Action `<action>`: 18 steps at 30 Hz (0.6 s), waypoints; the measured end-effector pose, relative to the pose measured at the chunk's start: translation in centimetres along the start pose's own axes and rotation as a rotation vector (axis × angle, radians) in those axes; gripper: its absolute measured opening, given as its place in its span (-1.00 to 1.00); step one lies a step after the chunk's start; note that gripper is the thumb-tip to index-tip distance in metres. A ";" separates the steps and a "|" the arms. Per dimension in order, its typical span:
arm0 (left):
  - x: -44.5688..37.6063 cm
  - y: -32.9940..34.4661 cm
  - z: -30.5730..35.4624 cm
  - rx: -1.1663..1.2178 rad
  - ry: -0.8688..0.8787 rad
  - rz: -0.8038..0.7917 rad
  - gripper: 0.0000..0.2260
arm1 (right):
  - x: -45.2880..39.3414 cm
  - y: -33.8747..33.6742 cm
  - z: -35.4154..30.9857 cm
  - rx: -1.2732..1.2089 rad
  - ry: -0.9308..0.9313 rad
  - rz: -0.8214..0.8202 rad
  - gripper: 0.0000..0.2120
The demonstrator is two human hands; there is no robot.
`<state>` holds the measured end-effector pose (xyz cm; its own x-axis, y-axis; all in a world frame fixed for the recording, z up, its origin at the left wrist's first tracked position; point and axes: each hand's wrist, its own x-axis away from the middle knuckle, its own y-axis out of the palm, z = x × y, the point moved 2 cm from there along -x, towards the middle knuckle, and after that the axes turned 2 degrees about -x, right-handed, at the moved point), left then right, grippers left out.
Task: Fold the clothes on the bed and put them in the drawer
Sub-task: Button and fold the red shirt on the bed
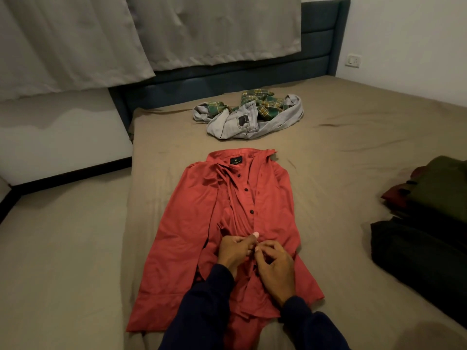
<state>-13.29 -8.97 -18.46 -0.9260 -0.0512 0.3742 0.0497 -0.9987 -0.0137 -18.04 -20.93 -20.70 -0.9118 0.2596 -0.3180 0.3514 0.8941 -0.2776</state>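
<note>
A red button-up shirt [187, 223] lies front up on the bed [353, 152], collar away from me, with dark buttons down its placket. My left hand [233, 251] and my right hand [275, 266] meet at the placket near the shirt's lower middle. Both pinch the fabric there between curled fingers and thumbs. Farther up the bed lies a crumpled heap of grey jeans [242, 122] tangled with a green plaid shirt [262, 102].
A stack of folded dark clothes [429, 223], olive, maroon and black, sits at the bed's right side. A dark upholstered headboard [318, 44] and grey curtains [101, 34] stand behind. The floor lies to the left of the bed.
</note>
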 end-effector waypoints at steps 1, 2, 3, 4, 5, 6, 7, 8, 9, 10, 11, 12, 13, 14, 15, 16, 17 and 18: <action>-0.1 0.0 -0.1 0.009 -0.002 -0.013 -0.74 | 0.0 0.0 0.0 0.004 -0.006 0.003 -0.85; -0.1 -0.1 -0.1 0.016 -0.002 -0.016 -0.76 | 0.0 0.1 0.0 0.004 -0.010 0.006 -0.86; -0.1 -0.1 -0.2 0.013 -0.004 -0.008 -0.78 | 0.1 0.1 0.1 0.009 -0.022 0.013 -0.87; -0.2 -0.1 -0.2 0.005 -0.004 0.008 -0.79 | 0.2 0.2 0.0 0.014 -0.034 0.026 -0.87; -0.3 -0.1 -0.2 -0.005 0.000 0.024 -0.78 | 0.4 0.2 0.0 0.019 -0.045 0.042 -0.85; -0.3 0.0 -0.2 -0.016 0.004 0.039 -0.78 | 0.6 0.2 -0.1 0.027 -0.057 0.064 -0.83; -0.3 0.1 -0.1 -0.031 0.006 0.054 -0.78 | 0.8 0.2 -0.2 0.039 -0.072 0.086 -0.81; -0.4 0.2 -0.1 -0.050 0.003 0.063 -0.78 | 0.9 0.1 -0.3 0.056 -0.088 0.105 -0.79; -0.5 0.3 -0.1 -0.071 -0.001 0.071 -0.76 | 1.0 0.1 -0.4 0.074 -0.098 0.110 -0.78; -0.7 0.3 -0.2 -0.088 -0.005 0.078 -0.72 | 1.0 0.2 -0.5 0.090 -0.098 0.103 -0.80; -0.9 0.4 -0.2 -0.101 -0.009 0.083 -0.67 | 1.0 0.2 -0.6 0.106 -0.091 0.088 -0.82; -1.0 0.4 -0.3 -0.111 -0.012 0.088 -0.65 | 1.0 0.3 -0.6 0.117 -0.090 0.071 -0.83; -1.2 0.5 -0.4 -0.121 -0.016 0.095 -0.64 | 0.9 0.3 -0.6 0.121 -0.088 0.059 -0.83; -1.5 0.6 -0.5 -0.131 -0.020 0.100 -0.65 | 0.9 0.2 -0.6 0.119 -0.088 0.052 -0.82; -1.6 0.7 -0.6 -0.141 -0.021 0.101 -0.65 | 0.9 0.2 -0.6 0.099 -0.080 0.051 -0.82; -1.8 0.7 -0.8 -0.145 -0.015 0.099 -0.67 | 0.8 0.1 -0.5 0.063 -0.058 0.057 -0.84; -1.8 0.8 -0.8 -0.156 -0.011 0.094 -0.69 | 0.7 -0.1 -0.4 0.006 -0.021 0.061 -0.90; -1.8 0.8 -0.9 -0.168 -0.004 0.086 -0.72 | 0.5 -0.2 -0.3 -0.053 0.018 0.056 -0.91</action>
<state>-11.90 -9.69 -19.96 -0.9193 -0.1370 0.3689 0.0653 -0.9776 -0.2003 -18.66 -20.85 -20.51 -0.8949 0.3162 -0.3148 0.3909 0.8958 -0.2114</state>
